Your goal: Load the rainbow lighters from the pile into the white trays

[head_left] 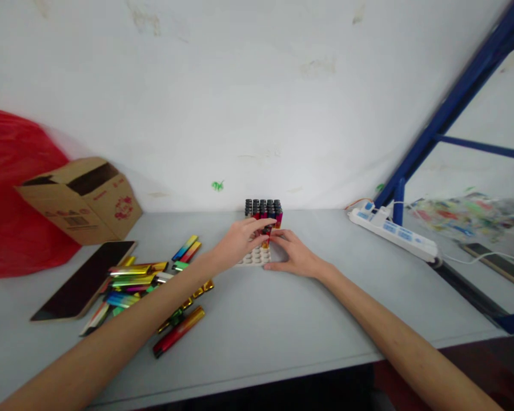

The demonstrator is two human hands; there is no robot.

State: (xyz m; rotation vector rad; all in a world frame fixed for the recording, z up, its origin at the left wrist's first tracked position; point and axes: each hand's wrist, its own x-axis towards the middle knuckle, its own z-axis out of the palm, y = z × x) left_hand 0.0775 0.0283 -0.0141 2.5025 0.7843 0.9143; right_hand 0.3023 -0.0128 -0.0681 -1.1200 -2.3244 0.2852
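Close to the wall stands a white tray (252, 258) with rows of round holes. Its back rows hold several upright lighters (263, 206) with dark tops and red, purple or blue bodies. My left hand (235, 242) reaches over the tray, its thumb and fingers closed on a red and yellow lighter (266, 232) held upright above the holes. At the tray's right side, my right hand (297, 257) grips the edge, with the thumb at the front corner and the forefinger beside that lighter. Some of the holes are hidden behind my left hand.
Loose shiny lighters (131, 281) lie heaped at the left, partly under my left forearm. Beside them are a dark flat phone-like slab (83, 281), an open cardboard box (92, 202) and a red bag (17, 194). A white power strip (392, 234) lies right, by a blue metal frame (437, 128).
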